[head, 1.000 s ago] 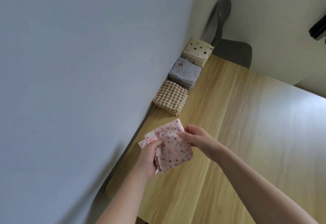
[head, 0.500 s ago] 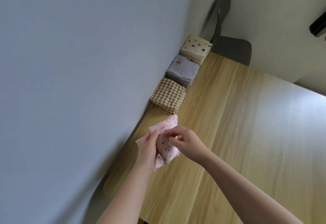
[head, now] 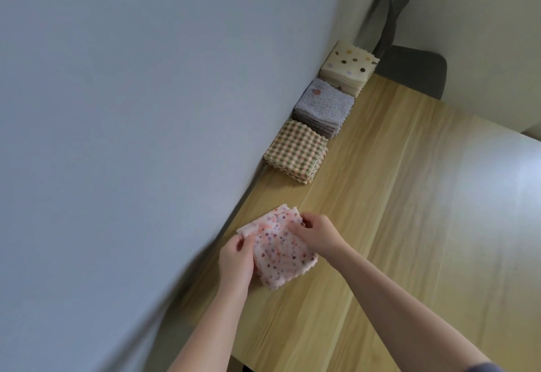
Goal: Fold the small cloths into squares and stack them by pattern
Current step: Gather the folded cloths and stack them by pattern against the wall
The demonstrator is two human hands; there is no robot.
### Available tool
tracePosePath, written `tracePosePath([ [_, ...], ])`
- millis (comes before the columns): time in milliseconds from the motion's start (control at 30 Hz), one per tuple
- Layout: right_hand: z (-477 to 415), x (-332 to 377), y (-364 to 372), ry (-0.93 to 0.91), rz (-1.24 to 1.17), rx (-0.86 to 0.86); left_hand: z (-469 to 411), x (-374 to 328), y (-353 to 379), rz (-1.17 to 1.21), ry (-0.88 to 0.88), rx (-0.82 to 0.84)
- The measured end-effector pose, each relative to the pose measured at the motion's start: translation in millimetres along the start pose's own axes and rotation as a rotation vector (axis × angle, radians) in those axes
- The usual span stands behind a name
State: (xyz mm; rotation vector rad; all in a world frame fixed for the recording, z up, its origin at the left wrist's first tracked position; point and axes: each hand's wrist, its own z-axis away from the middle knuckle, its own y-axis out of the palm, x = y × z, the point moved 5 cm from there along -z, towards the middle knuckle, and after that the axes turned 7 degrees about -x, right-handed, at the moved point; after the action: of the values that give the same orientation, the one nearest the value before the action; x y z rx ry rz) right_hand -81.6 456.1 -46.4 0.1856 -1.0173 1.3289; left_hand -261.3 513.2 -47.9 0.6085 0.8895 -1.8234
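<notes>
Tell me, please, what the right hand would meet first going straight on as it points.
The pink dotted cloth, which the right hand pinches; beyond it, likely the grey wall, though depth is unclear.

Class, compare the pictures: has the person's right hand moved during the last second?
Yes. Judged against the checked stack, the right hand has shifted left, toward the wall and the left hand, while pinching the pink dotted cloth.

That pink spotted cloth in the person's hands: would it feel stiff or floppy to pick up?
Probably floppy: the pink spotted cloth bends and wrinkles between the left hand and the right hand. Likely light too, since finger pinches seem enough to hold it. Being soft fabric, it should not roll or break.
</notes>
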Motion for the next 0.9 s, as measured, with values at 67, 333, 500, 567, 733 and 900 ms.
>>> tracePosePath([
  [67,-7,11,7,-0.067,0.123,-0.035,-10,-1,-2,-0.12,0.068,-0.066],
  [333,-18,10,21,-0.138,0.39,-0.167,-25,-6,1,-0.361,0.17,-0.206],
  [500,-9,4,13,-0.137,0.564,-0.309,-29,9,-9,-0.453,0.119,-0.191],
  [567,-9,1,14,-0.119,0.603,-0.269,-29,13,-9,-0.512,0.087,-0.145],
  [733,-17,14,15,-0.155,0.524,-0.258,-27,4,-2,-0.285,0.056,-0.098],
  [900,-35,46,6,-0.288,0.521,-0.349,-34,-2,3,-0.041,-0.018,-0.165],
])
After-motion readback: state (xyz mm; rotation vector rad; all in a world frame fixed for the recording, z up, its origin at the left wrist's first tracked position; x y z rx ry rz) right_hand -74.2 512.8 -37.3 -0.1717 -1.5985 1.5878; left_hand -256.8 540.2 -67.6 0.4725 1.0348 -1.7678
